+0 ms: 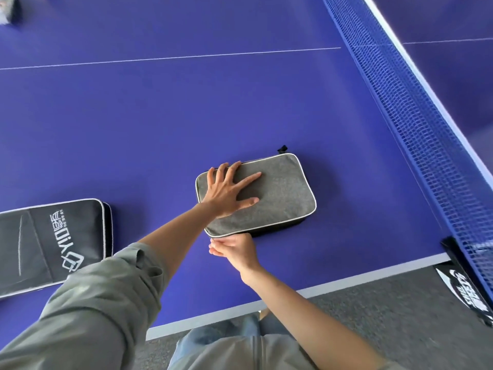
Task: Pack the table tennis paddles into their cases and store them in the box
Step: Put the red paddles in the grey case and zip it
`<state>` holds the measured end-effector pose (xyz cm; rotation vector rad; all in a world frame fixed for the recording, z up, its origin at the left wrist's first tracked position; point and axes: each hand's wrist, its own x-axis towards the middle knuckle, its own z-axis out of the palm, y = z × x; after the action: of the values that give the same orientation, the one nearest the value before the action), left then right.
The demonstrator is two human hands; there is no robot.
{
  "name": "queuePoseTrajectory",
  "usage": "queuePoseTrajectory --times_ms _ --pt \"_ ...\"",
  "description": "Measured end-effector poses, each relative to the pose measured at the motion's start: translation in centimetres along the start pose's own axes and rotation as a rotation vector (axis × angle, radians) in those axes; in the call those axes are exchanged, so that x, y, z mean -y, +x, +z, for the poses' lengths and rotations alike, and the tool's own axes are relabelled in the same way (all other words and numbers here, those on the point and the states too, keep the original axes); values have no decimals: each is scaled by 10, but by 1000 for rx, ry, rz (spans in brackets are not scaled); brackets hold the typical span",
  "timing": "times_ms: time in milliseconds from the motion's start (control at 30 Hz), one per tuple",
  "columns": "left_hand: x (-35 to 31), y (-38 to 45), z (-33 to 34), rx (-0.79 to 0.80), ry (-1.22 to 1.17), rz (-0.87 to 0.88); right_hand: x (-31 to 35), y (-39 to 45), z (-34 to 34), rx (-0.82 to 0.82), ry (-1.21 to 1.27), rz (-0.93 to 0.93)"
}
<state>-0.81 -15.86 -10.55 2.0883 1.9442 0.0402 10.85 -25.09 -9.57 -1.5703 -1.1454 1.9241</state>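
A grey fabric paddle case (282,193) with white piping lies flat on the blue table (160,124), near the net. My left hand (229,190) rests flat on its top, fingers spread. My right hand (234,248) is at the case's near edge, fingertips pinched together at the seam, likely on a zipper pull that I cannot see. A second case (48,244), black with white lettering, lies at the left. No paddle shows.
The blue net (416,134) runs diagonally on the right, with its clamp (458,260) at the table edge. The table's white front edge (293,292) is close to my body. A blurred dark object (9,9) sits at the far left corner.
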Motion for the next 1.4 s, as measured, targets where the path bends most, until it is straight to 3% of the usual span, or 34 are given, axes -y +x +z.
queuePoseTrajectory --times_ms 267,533,800,1033,1167,1400 --pt "26 -24 -1 -81 -55 -171 2 6 7 171 -238 -58" --pt "32 -67 12 -184 -118 -505 -3 1 -1 294 -474 -181" --pt "19 -61 18 -236 -88 -469 0 7 -25 284 -575 -279" --pt "20 -60 20 -249 -70 -465 9 20 -73 115 -543 -327" --pt "18 -60 16 -240 -73 -470 24 33 -80 124 -621 -386" --pt "17 -59 13 -205 -81 -481 52 71 -133 -104 -547 -355"
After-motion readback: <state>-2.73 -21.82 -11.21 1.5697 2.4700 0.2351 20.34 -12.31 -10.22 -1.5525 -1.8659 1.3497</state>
